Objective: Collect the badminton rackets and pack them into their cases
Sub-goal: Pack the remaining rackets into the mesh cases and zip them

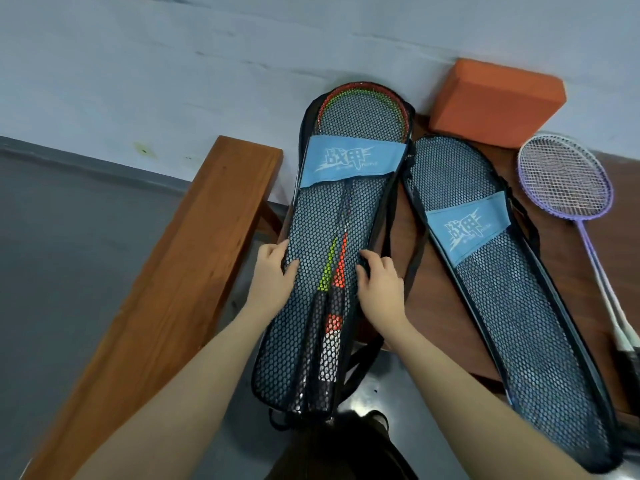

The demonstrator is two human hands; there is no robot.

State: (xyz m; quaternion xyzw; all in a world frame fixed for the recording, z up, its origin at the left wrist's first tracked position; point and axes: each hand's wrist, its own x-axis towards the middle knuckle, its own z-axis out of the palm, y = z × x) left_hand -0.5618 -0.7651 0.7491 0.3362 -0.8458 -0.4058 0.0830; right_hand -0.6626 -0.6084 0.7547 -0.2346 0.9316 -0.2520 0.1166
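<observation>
A black mesh racket case [311, 216] with a blue label lies in front of me, its top leaning at the wall. Inside it show a red racket [341, 268] and a green racket [327, 268], side by side, heads at the top. My left hand [273, 275] grips the case's left edge and my right hand [379, 282] grips its right edge. A second, flat mesh case [502, 271] lies to the right on a brown table [436, 303]. Beyond it a purple racket [564, 178] lies over a white one, whose handle [620, 327] shows.
A wooden bench [180, 258] runs along the left. An orange foam block [495, 98] sits at the wall on the table's far corner. The floor is grey and my dark shoe [377, 420] shows below the case.
</observation>
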